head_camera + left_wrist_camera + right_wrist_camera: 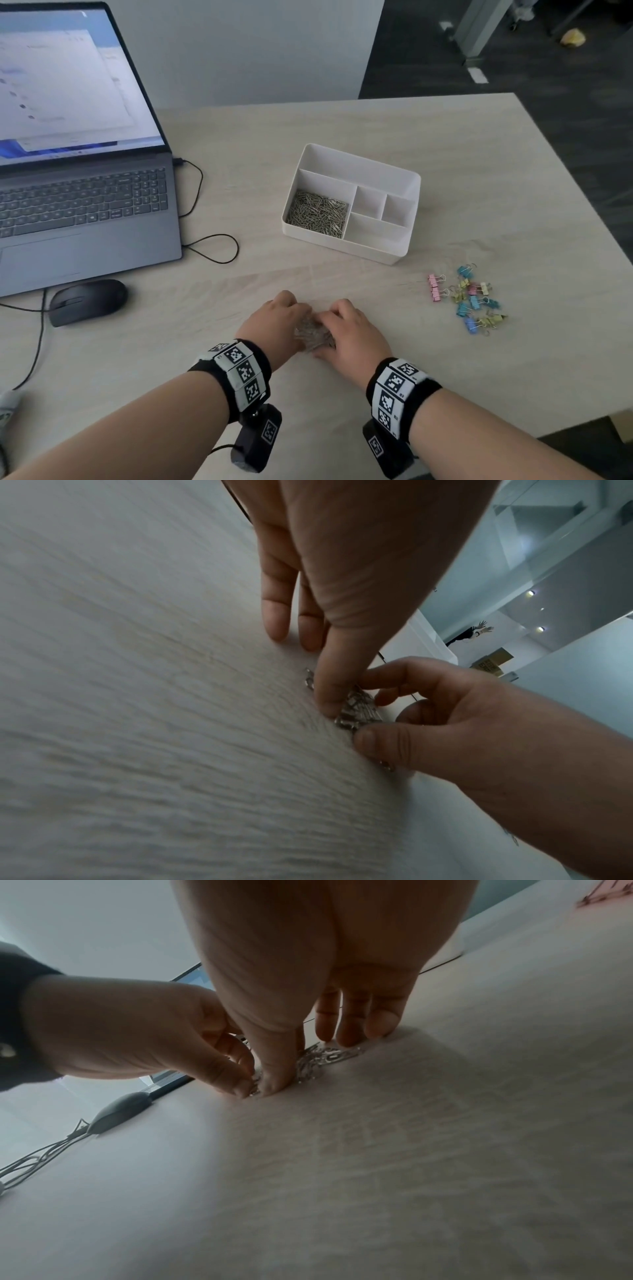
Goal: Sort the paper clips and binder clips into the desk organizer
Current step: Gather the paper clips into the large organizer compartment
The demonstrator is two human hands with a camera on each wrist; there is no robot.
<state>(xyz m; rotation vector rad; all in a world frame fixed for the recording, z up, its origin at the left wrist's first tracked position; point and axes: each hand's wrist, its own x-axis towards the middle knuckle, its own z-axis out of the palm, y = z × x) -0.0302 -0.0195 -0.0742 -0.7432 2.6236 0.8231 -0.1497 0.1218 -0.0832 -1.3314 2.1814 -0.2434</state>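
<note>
Both hands (274,322) (352,334) cup one paper-clip heap (313,334) between curled grips, near-left of the organizer (394,255).

Two hands meet over a small heap of silver paper clips (358,710) on a pale wood-grain tabletop (154,723). The left hand (342,574) reaches down from above, its thumb pressed against the near edge of the heap, two other fingers (276,610) touching the tabletop beyond. The right hand (462,718) comes in from the lower right, thumb and curled fingers closing on the heap's other side.
</note>
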